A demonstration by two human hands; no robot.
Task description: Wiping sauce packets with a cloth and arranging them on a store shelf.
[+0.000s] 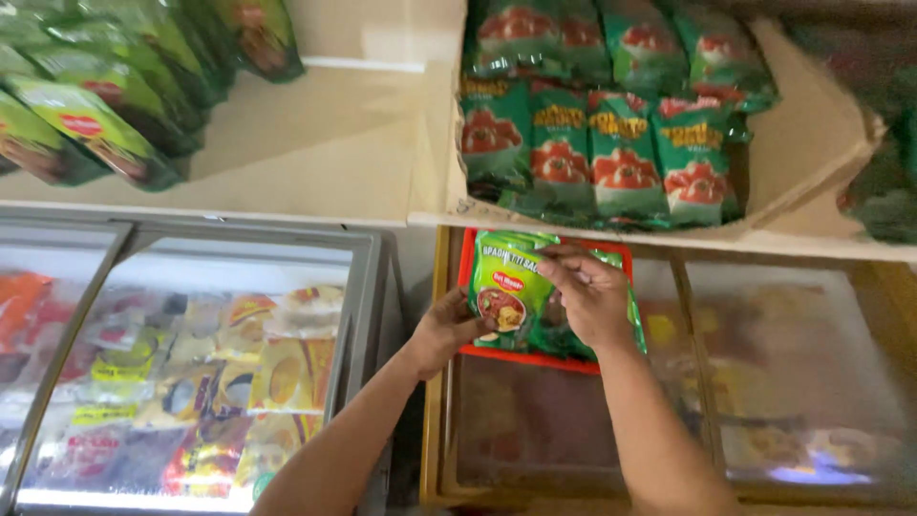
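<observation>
Shop freezers fill my view from the headcam: a grey-framed chest freezer (191, 373) on the left with frosted glass over bright frozen packs, and a yellow-framed one (669, 382) on the right. Above them sit open cardboard trays (821, 143) of green sauce pouches (611, 143), stood in rows so their fronts face out (more lean in a stack at far left). On the right freezer's lid there's a red tray (544, 358), and over it I'm holding a green sauce pouch (506, 287) upright, front toward me. My left hand (444, 330) has its fingers curled around the pouch's lower left edge, propping it, while my right hand (592, 296) pinches the top edge between thumb and fingers, steadying it.
</observation>
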